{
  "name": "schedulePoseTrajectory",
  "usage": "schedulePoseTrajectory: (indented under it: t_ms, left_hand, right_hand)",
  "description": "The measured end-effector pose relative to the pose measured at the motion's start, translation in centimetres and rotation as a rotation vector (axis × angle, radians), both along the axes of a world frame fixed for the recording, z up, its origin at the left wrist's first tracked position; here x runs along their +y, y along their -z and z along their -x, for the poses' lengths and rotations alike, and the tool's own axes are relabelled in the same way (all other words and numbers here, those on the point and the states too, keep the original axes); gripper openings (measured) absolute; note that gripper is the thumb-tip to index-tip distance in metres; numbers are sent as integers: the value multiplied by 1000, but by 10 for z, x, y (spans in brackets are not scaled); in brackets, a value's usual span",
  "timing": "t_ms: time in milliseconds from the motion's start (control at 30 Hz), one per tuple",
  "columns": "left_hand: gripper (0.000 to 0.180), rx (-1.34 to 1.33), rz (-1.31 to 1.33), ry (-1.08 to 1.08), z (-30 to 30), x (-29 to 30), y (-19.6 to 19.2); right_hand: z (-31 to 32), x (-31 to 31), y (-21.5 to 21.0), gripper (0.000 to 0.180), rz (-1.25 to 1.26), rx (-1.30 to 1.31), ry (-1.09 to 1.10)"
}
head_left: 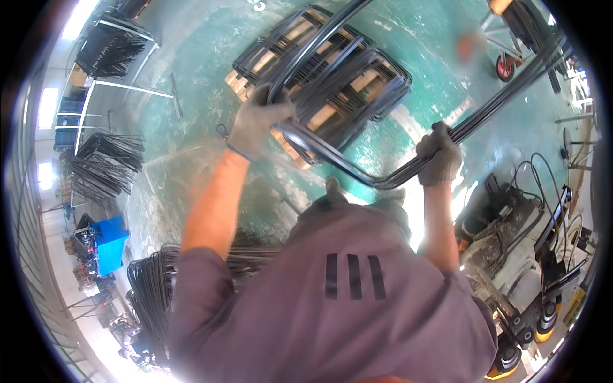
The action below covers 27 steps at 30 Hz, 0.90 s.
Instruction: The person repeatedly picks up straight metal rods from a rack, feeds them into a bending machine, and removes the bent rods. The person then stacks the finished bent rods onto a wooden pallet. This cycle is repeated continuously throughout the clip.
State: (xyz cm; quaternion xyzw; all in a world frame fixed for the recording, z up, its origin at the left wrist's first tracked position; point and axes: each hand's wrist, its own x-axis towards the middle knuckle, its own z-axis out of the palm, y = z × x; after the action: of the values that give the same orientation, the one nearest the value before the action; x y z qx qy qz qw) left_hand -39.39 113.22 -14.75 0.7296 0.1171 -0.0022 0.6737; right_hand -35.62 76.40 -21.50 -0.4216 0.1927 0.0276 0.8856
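Observation:
In front of me I hold a bundle of dark, shiny bent metal tubes (377, 181), with rounded corners and long legs running off to the upper middle and upper right. My left hand (260, 118), in a grey glove, is closed round the bundle near its left corner. The other gloved hand, my right hand (440, 155), grips the tubes past the right bend. Beyond the bundle and partly under it in view, a wooden pallet (239, 87) bears a stack of dark tube frames (393, 73). The tubes hang above the pallet's near edge.
Racks on the left carry dark rods (105, 166). A pile of bent dark rods (150, 287) lies close on my lower left, near a blue box (110, 245). Machinery with cables (504, 217) stands at right. A wheeled cart (504, 67) is at the upper right.

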Motion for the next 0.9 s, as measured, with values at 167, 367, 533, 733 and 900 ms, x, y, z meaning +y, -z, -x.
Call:
schedulePoseTrajectory:
  t_ms: [167,367,533,733,900]
  left_hand:
    - [27,37,407,-447,13,57,63]
    - [25,107,432,-668,0,117,101]
    - [25,38,550,-809,-18,190,122]
    - [15,71,821,-851,-22,274,168]
    - [21,171,928,-790,-33,348,237]
  right_hand:
    - [-19,102,36,14,117,192,-75]
    - [-77,186,85,15,235,374,-178]
    - [-122,271,115,13,234,409,-347]
    - [-163,391,137,17,129,588,-399]
    - [-195,530,197,19,52,578,-385]
